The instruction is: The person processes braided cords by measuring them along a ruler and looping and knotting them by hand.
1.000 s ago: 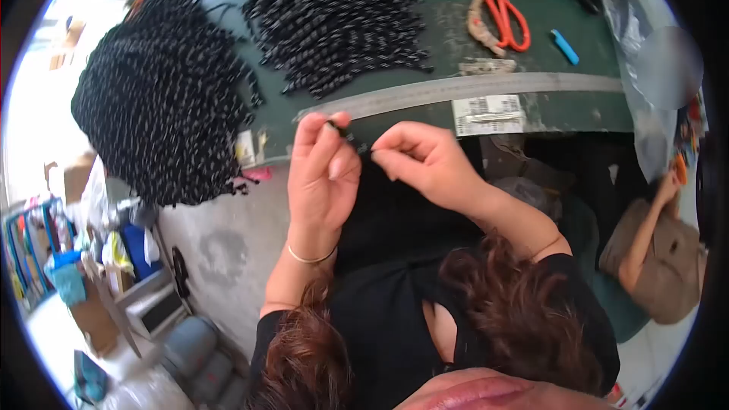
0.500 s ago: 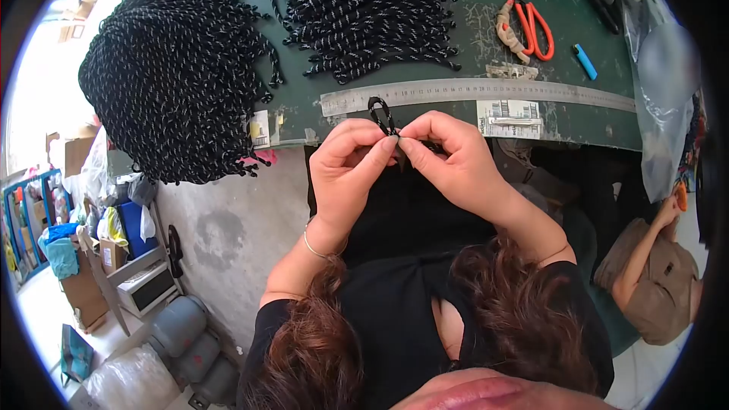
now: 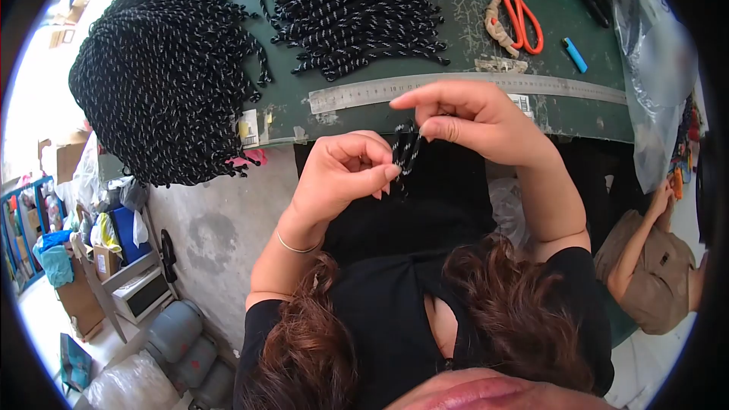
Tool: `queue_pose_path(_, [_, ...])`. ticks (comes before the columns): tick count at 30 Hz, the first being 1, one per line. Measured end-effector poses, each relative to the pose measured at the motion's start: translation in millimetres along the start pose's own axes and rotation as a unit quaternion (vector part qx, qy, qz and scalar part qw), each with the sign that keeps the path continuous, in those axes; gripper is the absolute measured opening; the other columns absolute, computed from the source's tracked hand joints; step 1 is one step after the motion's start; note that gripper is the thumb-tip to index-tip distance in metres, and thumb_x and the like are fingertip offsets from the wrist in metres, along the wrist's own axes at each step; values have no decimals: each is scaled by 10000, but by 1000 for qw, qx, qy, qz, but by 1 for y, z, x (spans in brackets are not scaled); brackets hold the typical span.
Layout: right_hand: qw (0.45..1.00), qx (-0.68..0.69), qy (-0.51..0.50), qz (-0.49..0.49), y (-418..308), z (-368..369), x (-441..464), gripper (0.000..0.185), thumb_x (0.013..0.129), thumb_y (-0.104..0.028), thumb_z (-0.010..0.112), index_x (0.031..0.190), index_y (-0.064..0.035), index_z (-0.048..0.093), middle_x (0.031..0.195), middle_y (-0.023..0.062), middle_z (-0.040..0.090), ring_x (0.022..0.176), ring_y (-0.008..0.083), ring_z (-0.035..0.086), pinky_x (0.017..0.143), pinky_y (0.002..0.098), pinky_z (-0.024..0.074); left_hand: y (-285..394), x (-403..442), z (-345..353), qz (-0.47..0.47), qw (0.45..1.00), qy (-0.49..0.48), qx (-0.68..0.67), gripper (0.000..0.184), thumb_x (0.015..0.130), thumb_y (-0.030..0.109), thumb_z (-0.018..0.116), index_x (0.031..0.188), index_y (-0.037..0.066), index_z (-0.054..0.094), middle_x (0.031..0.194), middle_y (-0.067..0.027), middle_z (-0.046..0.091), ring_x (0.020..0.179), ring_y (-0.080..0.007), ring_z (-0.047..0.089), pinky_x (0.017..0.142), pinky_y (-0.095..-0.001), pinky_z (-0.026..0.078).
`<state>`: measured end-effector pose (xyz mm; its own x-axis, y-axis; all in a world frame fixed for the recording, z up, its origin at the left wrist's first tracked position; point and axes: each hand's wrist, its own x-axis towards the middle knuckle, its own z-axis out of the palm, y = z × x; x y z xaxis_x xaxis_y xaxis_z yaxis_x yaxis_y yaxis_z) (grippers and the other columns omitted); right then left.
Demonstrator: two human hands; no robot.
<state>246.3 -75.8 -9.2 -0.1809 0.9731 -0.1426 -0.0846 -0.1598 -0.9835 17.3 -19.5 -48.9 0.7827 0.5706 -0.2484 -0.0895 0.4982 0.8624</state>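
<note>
A black cord flecked with white (image 3: 408, 148) is in the air just off the near edge of the dark green tabletop (image 3: 465, 45), bent into a narrow loop. Its lower part is hidden by fingers and blurs into the black clothing behind, so its ends are hard to make out. The loop's long axis runs near to far, the far end leaning slightly right.

The left hand (image 3: 351, 173) pinches the near part of the loop between thumb and fingers. The right hand (image 3: 477, 123) is beside the far part, forefinger and thumb spread wide, other fingers curled; whether it touches the cord cannot be told.

Beyond the hands lies a long, pale, graduated ruler (image 3: 348, 96), partly covered by the right hand. Farther left are a large heap of black-and-white cords (image 3: 159, 87) and a row of similar cords (image 3: 353, 11), both cut off at the far edge of view. Orange-handled scissors (image 3: 521, 26) lie far right, one handle wrapped in tan material.
</note>
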Motion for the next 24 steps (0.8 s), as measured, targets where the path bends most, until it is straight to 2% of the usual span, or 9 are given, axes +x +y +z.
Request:
queue_pose_path(3, [988, -98, -93, -76, -3, -6, 4, 203, 873, -49, 647, 1070, -27, 689, 829, 77, 624, 760, 177, 593, 688, 278, 460, 4, -1, 3, -8, 998, -60, 13, 50, 821, -46, 670, 786, -30, 637, 827, -29, 582, 632, -74, 581, 544, -186, 485])
queue_pose_path(7, [966, -155, -144, -148, -4, -13, 10, 157, 863, -51, 661, 1012, -20, 700, 830, 88, 648, 759, 187, 612, 678, 286, 473, 10, -3, 3, -16, 993, -70, 91, 73, 817, -44, 669, 767, -25, 620, 828, -34, 573, 645, -79, 583, 546, -199, 471])
queue_pose_path(11, [947, -185, -106, -240, 1, -9, 8, 105, 871, -60, 654, 954, -4, 687, 844, 114, 657, 758, 223, 641, 663, 335, 496, 8, 0, 0, 39, 986, -91, 133, 59, 824, -66, 648, 811, -23, 610, 828, -31, 569, 721, -96, 608, 578, -202, 482])
queue_pose_path(13, [923, -226, -72, -302, 6, -4, 9, 90, 884, -65, 630, 940, -3, 662, 827, 110, 633, 725, 230, 636, 641, 341, 499, 9, -2, 16, 34, 997, -10, 74, 80, 841, -82, 619, 915, -53, 627, 874, -61, 619, 778, -129, 633, 636, -224, 531])
queue_pose_path(14, [919, -242, -55, -307, 3, -1, 6, 90, 884, -65, 630, 940, -3, 662, 827, 110, 633, 725, 230, 636, 641, 341, 499, 11, -4, 15, 41, 995, -32, 81, 80, 841, -82, 619, 915, -53, 627, 874, -61, 619, 778, -129, 633, 636, -224, 531])
queue_pose_path(16, [911, -279, -59, -297, -3, 5, 2, 84, 891, -60, 601, 941, -2, 635, 818, 100, 597, 694, 242, 622, 621, 338, 496, 16, -6, 11, -21, 1000, -13, 13, 159, 877, -76, 584, 1031, -98, 619, 943, -132, 663, 805, -183, 656, 695, -261, 567])
queue_pose_path(17, [909, -286, -49, -301, -3, 8, 0, 84, 891, -60, 601, 941, -2, 635, 818, 100, 597, 694, 242, 622, 621, 338, 496, 16, -6, 10, -19, 999, -24, 19, 159, 877, -76, 584, 1031, -98, 619, 943, -132, 663, 805, -183, 656, 695, -261, 567])
queue_pose_path(20, [913, -289, -48, -285, -2, 17, -4, 89, 895, -63, 580, 946, -2, 622, 820, 98, 574, 684, 251, 613, 618, 335, 495, 17, -6, 8, -62, 997, 33, -43, 195, 903, -54, 563, 1082, -119, 609, 972, -189, 675, 798, -207, 664, 696, -273, 571])
queue_pose_path(24, [903, -313, -57, -288, 1, 20, -4, 97, 895, -71, 581, 953, -5, 623, 830, 104, 573, 710, 268, 614, 627, 343, 497, 24, -7, 15, -86, 994, 4, -65, 176, 912, -36, 563, 1058, -115, 622, 938, -191, 679, 773, -207, 667, 687, -264, 562])
